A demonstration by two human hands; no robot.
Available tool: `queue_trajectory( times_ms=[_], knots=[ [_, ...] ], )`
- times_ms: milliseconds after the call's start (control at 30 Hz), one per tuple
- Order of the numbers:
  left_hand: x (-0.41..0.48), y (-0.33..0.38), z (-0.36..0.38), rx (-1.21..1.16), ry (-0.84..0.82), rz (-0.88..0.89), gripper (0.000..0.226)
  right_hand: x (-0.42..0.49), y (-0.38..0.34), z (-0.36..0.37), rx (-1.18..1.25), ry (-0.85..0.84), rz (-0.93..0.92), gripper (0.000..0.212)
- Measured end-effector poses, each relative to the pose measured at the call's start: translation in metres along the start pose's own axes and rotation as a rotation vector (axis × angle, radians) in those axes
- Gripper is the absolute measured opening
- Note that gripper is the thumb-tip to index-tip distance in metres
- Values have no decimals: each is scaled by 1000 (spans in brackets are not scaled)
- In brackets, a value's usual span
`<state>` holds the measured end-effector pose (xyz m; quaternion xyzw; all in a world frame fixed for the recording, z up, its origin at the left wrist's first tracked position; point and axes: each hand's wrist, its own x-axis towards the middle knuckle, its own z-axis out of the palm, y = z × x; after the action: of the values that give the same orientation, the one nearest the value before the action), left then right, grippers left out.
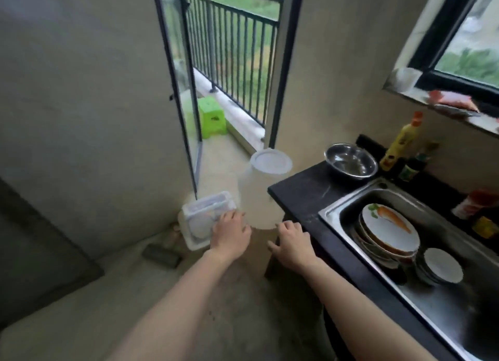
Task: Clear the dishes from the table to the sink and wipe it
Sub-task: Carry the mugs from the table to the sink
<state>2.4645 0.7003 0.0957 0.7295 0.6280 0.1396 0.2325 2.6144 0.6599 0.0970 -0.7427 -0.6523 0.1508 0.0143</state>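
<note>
Two bare forearms reach forward and down, side by side, palms turned down. The left hand (231,235) has its fingers apart and loosely bent, gripping nothing. It shows in front of a clear box (201,212) on the floor, and I cannot tell whether it touches it. The right hand (293,246) is likewise empty, fingers spread and relaxed, just beside the near corner of the black counter (297,190).

The dishes are in the steel sink (445,314) to the right, whose long side runs from far left to near right. They make two stacks. The larger stack (371,248) is topped by a carrot plate (388,232), tilted face up, the painted carrot lying with its leaves far left and its tip near right. The smaller stack (442,266) sits just beside it, nearer the person. The plates in each are too blurred to count.

One steel bowl (351,160) stands upright on the counter behind the sink, with one yellow bottle (401,144) and one dark bottle (411,166) near it. One white lidded bucket (259,198) stands on the floor, and one green stool (212,117) stands on the balcony.
</note>
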Motion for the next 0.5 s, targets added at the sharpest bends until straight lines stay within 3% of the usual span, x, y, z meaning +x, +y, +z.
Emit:
queue_trajectory(
  times_ms=[167,500],
  knots=[
    [-20,-133,-87,-6,170,-186,42,24,-152,26,-33,-28,-247,60],
    [-108,-395,-243,-41,322,-493,47,23,-470,99,-124,-101,-597,69]
  ],
)
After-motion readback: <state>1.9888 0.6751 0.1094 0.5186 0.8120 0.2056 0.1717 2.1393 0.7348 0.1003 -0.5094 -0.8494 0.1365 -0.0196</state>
